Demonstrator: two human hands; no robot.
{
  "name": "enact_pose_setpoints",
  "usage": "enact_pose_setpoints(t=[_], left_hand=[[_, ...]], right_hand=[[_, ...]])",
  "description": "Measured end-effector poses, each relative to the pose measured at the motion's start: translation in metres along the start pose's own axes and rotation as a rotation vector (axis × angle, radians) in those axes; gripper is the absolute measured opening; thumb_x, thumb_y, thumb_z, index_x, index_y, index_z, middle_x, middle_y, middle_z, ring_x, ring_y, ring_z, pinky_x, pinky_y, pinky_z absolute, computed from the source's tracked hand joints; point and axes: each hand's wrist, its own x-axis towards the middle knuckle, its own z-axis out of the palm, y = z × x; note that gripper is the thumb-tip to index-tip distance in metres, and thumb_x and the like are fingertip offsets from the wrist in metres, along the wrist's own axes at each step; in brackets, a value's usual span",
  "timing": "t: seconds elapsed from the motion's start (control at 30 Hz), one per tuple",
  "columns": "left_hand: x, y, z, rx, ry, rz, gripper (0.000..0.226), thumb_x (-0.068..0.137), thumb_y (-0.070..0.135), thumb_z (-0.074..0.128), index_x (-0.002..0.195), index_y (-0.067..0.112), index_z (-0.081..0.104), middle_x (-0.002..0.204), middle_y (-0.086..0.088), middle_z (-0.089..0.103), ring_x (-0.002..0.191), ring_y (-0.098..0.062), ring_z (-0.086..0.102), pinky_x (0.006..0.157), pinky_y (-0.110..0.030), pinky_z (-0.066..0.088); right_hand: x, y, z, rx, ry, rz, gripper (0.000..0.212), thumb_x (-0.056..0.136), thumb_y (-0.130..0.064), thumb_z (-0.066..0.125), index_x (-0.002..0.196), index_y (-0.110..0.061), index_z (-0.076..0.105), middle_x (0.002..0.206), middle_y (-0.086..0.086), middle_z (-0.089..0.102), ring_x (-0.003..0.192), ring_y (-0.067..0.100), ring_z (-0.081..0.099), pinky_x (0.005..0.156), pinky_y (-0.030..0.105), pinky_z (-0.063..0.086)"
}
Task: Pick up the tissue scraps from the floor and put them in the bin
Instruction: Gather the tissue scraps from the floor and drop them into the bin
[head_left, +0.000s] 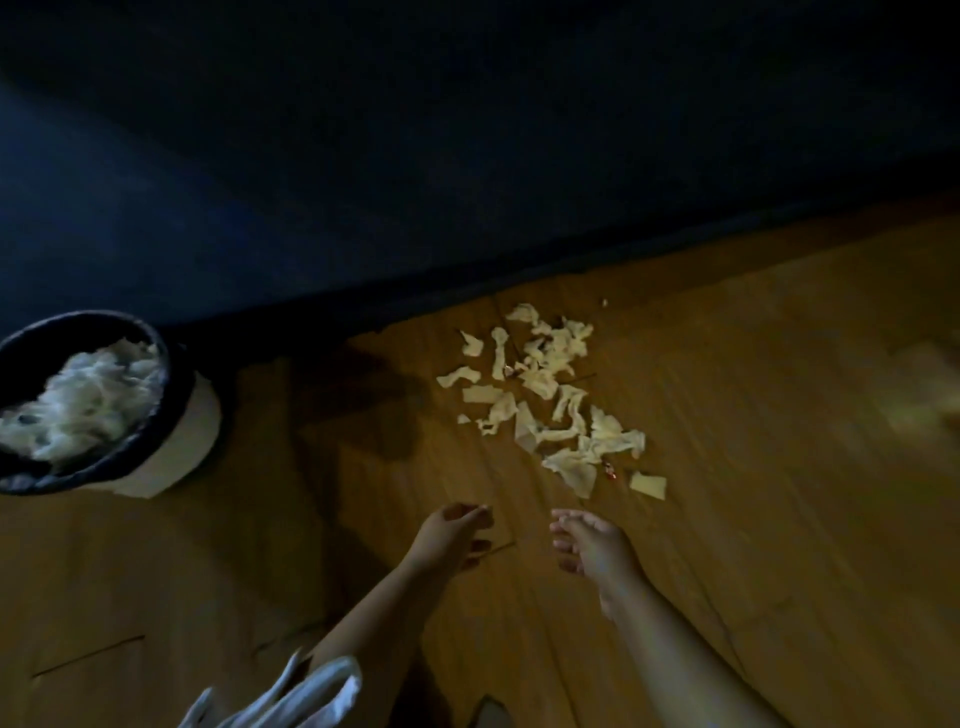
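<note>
Head view, dim light, some blur.

Tissue scraps (605, 439): a loose scatter of pale torn pieces on the wooden floor (769, 493), right of centre. The scatter runs from near the foot of the wall down toward the hands. One flat piece (648, 486) lies a little apart at the near right edge. A small red bit (610, 472) sits just beside the near edge of the scatter.

Left hand (452, 535): above the floor, short of the scatter. Its fingers (480, 512) are loosely curled and hold nothing. They are near the closest scraps but not touching them.

Right hand (592, 545): beside the left, a gap between the two. Its fingers (563, 519) are relaxed and slightly bent, and they too are empty. Their tips are near the lowest scrap, apart from it.

Bin (174, 374): round with a dark rim and a pale wall, on the floor at far left, well apart from the scatter. White crumpled tissue (88, 400) lies inside it.

Room: dark blue wall (467, 156) meets the floor along a slanting line. White cloth (291, 696) at the bottom edge, under the left forearm.
</note>
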Motion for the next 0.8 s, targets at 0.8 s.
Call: enact_pose_setpoints(t=[0.8], left_hand=[[0.387,-0.095,0.219,0.183,0.264,0.385,0.022,0.094,0.021,0.050,0.113,0.015,0.056,0.104,0.000,0.061,0.095,-0.016,0.059,0.079,-0.030,0.052]], right_hand=[[0.409,0.137,-0.128,-0.177,0.431,-0.135,0.019,0.089,-0.007,0.054,0.103,-0.006,0.066,0.112,0.008,0.063,0.104,0.025,0.057,0.077,0.025,0.039]])
